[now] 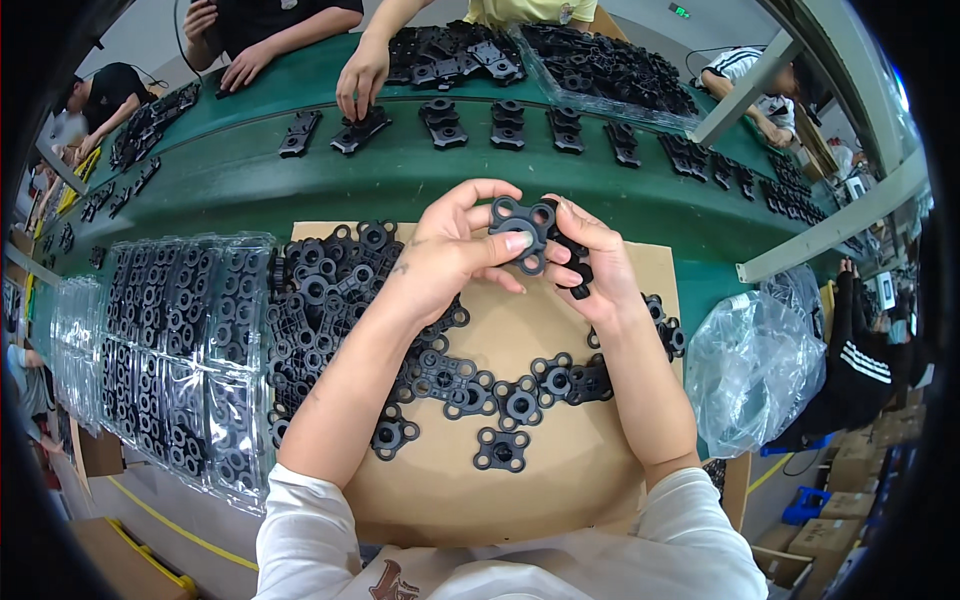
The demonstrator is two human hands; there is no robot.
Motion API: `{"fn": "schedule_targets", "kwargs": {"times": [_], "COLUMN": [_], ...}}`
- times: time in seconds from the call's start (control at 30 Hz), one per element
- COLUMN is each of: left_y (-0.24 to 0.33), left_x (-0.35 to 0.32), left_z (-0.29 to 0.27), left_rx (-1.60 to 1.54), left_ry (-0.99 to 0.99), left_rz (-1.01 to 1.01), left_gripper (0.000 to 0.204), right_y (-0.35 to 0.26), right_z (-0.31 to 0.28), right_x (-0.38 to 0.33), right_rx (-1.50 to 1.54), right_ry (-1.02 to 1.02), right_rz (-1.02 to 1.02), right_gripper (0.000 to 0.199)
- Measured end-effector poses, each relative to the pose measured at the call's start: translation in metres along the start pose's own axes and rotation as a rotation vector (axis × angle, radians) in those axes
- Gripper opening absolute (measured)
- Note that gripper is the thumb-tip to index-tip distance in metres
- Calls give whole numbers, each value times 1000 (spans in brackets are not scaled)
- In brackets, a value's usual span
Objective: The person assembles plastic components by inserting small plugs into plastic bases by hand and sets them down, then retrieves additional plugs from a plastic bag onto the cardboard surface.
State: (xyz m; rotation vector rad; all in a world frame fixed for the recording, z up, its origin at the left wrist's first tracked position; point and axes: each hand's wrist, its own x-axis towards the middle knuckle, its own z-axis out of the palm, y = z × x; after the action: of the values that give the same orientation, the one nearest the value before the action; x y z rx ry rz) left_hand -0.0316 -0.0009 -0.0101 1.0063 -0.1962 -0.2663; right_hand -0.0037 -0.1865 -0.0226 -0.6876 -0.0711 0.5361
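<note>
In front of me, above a brown cardboard sheet (560, 490), both hands are raised close together. My left hand (445, 245) pinches a black plastic part (523, 222) with ring-shaped corners, its thumb lying across the face. Curled fingers of my right hand (606, 258) touch that part's right edge and hold another dark piece (578, 286), mostly hidden in the palm. Below, several similar ring-cornered parts (500, 449) lie loose on the cardboard. A dense heap of them (330, 290) spreads to the left, partly behind my left forearm.
Clear plastic trays (185, 350) filled with the same parts stand at left. A crumpled clear bag (755, 365) lies at right. Beyond is a green conveyor (380, 185) bearing spaced black assemblies (507, 125). Across it, a co-worker's hand (362, 80) touches one assembly. A metal post (840, 235) juts in at right.
</note>
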Motion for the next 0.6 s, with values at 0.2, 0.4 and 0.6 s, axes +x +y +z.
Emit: {"fn": "schedule_targets", "kwargs": {"times": [0.2,0.4,0.6], "left_y": [-9,-15,-23], "left_x": [-1,-1,0], "left_z": [7,9,17], "left_rx": [50,69,164], "left_ry": [43,124,185], "left_rz": [60,51,76], "left_gripper": [45,44,43], "right_y": [-3,0,3], "right_z": [-2,11,9], "right_x": [-4,-8,-9], "right_rx": [-215,-580,-715], "right_ry": [-16,149,212], "right_rz": [-87,-251,-266], "right_gripper": [19,18,18]}}
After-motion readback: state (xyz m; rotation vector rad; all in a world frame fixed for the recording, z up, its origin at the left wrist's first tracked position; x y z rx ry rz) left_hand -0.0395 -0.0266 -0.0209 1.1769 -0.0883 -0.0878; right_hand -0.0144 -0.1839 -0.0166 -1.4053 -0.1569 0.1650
